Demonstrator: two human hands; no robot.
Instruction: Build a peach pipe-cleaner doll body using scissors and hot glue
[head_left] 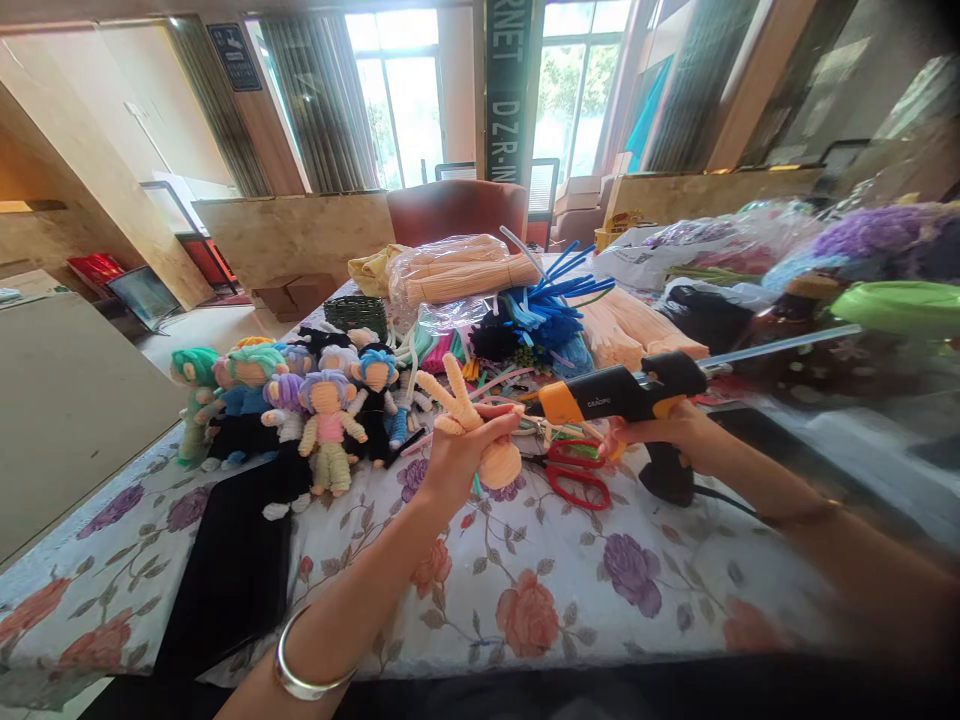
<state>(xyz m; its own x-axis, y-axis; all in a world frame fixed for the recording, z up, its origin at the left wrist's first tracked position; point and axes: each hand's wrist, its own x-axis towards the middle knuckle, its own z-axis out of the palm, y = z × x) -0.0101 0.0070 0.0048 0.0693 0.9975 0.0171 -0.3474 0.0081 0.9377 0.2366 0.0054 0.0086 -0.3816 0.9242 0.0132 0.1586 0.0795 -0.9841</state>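
Observation:
My left hand (469, 455) is closed around a peach doll body (500, 466) made of wound pipe cleaner. Its round end hangs below my fingers, and two thin limbs (454, 395) stick up above them. In my right hand (664, 432) is a black and orange hot glue gun (600, 393), with a clear glue stick (787, 345) poking out of its back. The gun's nozzle points left and meets the doll body near my left fingertips; whether they touch I cannot tell. Red-handled scissors (576, 475) lie on the tablecloth just below the gun.
Finished pipe-cleaner dolls (330, 420) crowd the table's left side, beside a black flat item (232, 560). Behind my hands lie blue pipe cleaners (555, 310) and peach bundles (472, 280) in plastic. A green basin (900, 305) and purple flowers (870, 235) are at right. A black cord trails under my right wrist.

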